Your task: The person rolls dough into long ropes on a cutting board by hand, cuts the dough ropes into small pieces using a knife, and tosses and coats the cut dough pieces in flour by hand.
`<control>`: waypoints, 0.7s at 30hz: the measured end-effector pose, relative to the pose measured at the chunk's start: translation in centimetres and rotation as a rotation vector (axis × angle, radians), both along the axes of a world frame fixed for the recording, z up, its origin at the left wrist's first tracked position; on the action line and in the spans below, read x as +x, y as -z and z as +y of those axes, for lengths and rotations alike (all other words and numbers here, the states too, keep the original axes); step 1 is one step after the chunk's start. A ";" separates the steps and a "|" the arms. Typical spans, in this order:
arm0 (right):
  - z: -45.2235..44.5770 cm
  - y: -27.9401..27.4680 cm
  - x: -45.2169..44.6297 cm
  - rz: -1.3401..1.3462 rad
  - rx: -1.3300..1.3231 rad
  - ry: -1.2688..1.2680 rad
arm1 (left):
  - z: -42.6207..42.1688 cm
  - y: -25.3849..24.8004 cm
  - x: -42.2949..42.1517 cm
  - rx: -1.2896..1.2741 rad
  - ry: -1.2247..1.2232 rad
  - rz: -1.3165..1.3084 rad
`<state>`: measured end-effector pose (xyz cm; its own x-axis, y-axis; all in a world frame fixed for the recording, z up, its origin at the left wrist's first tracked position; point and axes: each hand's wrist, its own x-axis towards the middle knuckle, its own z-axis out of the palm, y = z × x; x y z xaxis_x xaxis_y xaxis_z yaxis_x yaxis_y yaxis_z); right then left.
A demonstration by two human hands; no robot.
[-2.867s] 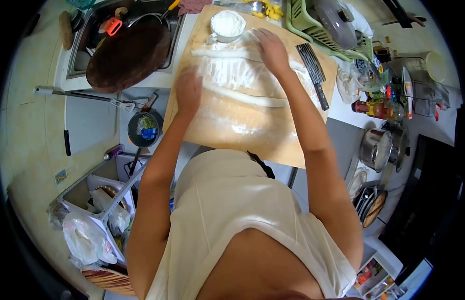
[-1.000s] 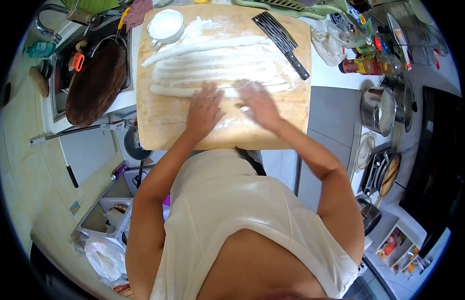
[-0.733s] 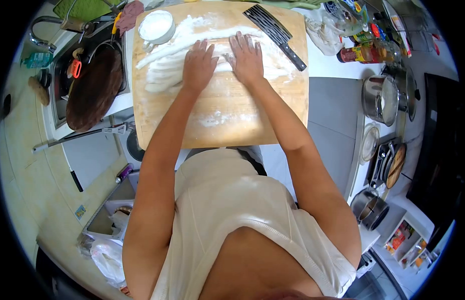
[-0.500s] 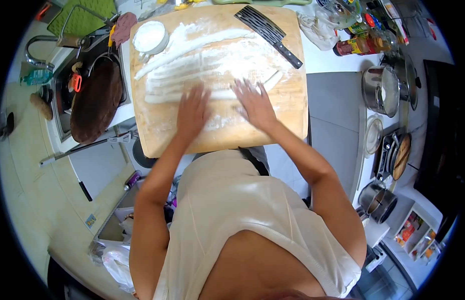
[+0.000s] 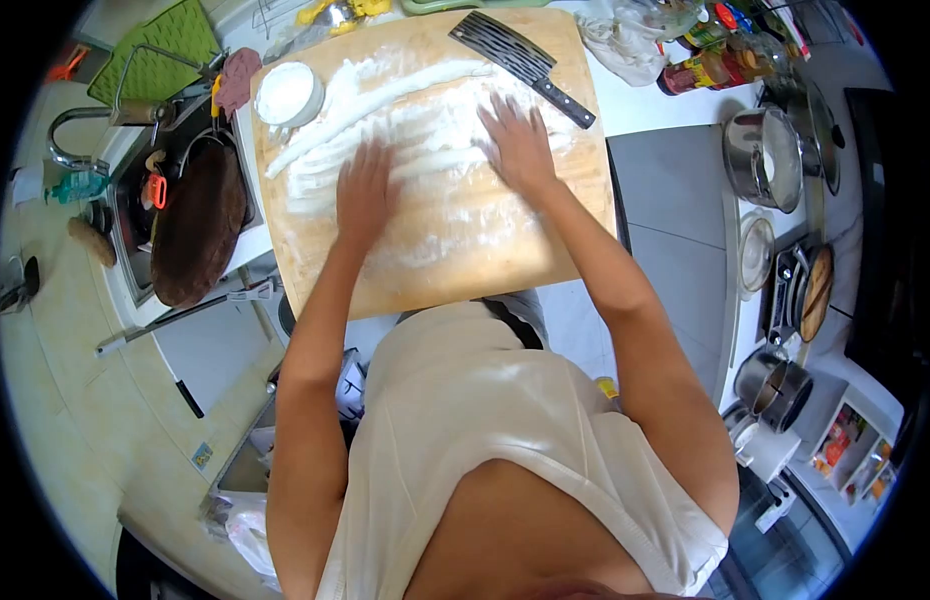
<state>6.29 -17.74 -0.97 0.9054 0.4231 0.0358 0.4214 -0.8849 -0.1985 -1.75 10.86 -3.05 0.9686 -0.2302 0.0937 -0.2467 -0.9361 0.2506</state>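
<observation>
On the floured wooden board (image 5: 455,260), my left hand (image 5: 366,190) lies palm down with its fingers spread, a little blurred. My right hand (image 5: 520,148) is also palm down, fingers apart, farther right. Between them runs a pale dough strip (image 5: 440,162), its ends hidden under or beside my hands. Beyond it a longer dough rope (image 5: 385,95) curves across the flour. A white cup of flour (image 5: 289,95) stands at the board's far left corner. The cleaver (image 5: 520,62) rests at the far right, beyond my right hand.
At the left is a sink (image 5: 135,225) with a large dark round board (image 5: 197,225) leaning over it. Bottles (image 5: 720,72) and a plastic bag (image 5: 625,45) are at the far right. A steel pot (image 5: 763,160) stands on the right side.
Both hands have moved away from my body and farther apart along the near dough strip. The camera view has shifted, so the board appears slightly turned.
</observation>
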 end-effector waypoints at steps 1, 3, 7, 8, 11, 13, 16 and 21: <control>-1.0 -0.2 -2.1 0.029 -0.013 -0.033 | 0.1 -0.2 -2.3 -0.002 0.013 0.034; -3.1 -1.5 -7.4 0.086 -0.031 -0.080 | 0.3 0.0 -7.5 -0.005 0.036 0.096; -5.8 -2.1 -11.7 0.156 -0.037 -0.152 | 0.0 -1.2 -11.3 0.039 0.062 0.117; -6.2 -1.8 -10.7 0.162 -0.048 -0.172 | 0.0 -1.5 -11.5 0.083 0.064 0.136; -4.9 -1.0 -4.7 0.017 -0.037 -0.162 | 0.7 0.5 -4.8 0.021 0.018 -0.011; -3.4 0.3 -0.3 -0.050 0.059 -0.067 | 0.7 -0.3 0.1 0.018 0.000 -0.087; -2.8 1.3 2.9 -0.009 0.142 -0.022 | 1.6 0.5 2.7 0.015 -0.038 -0.070; -5.5 -1.7 -5.6 0.114 0.049 -0.082 | 1.9 0.1 -7.7 0.020 -0.006 0.040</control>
<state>0.65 -23.22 0.73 0.8671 0.4963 -0.0427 0.4645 -0.8364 -0.2911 -9.49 12.78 -3.12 0.9728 -0.2261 0.0502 -0.2315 -0.9425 0.2410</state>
